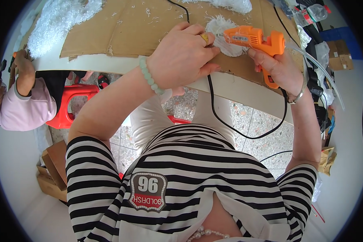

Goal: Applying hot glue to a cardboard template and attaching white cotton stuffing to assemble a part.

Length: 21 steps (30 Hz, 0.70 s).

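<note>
An orange glue gun [252, 37] is in my right hand [282, 68], with my fingers wrapped around its handle and its nozzle pointing left. Beneath the nozzle is a white fluffy piece [221, 27] with a flat, pale round part at its near side. My left hand [185, 56] is closed at the left edge of this piece, fingers bent and fingertips against it; the exact grip is partly hidden. A black cord [230, 131] loops from the glue gun's handle below the table edge and up near my left hand.
Brown cardboard [129, 36] strewn with white fibre scraps covers the table. White shaggy material [62, 24] lies at the far left. A co-worker in a pink top [30, 107] sits left, beside a red stool [70, 107]. Plastic bottles [316, 14] and clear tubing [324, 68] are at right.
</note>
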Available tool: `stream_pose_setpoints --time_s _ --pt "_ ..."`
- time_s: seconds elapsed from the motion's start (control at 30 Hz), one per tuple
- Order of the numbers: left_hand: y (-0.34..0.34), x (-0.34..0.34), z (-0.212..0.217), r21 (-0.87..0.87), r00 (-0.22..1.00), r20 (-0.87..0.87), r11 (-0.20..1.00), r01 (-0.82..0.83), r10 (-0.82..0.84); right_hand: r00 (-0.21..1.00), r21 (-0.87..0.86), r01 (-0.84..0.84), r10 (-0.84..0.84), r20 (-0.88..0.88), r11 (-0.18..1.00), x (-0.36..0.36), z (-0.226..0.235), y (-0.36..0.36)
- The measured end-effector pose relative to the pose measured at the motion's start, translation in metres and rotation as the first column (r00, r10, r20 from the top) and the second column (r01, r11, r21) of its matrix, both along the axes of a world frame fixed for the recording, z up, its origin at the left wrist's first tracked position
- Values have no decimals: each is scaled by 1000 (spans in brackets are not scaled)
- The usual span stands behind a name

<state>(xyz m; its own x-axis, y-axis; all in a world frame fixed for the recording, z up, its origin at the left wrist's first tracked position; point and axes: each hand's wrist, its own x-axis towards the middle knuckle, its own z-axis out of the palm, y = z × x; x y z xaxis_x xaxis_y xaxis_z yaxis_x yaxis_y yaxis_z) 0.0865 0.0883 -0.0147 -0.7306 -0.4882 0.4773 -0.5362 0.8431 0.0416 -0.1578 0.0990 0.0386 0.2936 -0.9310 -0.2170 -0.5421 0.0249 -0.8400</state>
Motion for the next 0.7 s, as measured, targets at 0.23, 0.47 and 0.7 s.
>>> stream_pose_setpoints --time_s 0.23,0.47,0.7 --pt "-5 5 1 11 998 -52 1000 24 -23 1000 0 -11 11 -9 1000 -2 -1 3" --pt "-28 16 1 87 953 -285 993 -79 101 998 43 -21 18 67 999 -12 -1 10" --pt "-60 8 2 -72 993 -83 993 -89 83 975 33 14 -21 222 999 -17 -13 13"
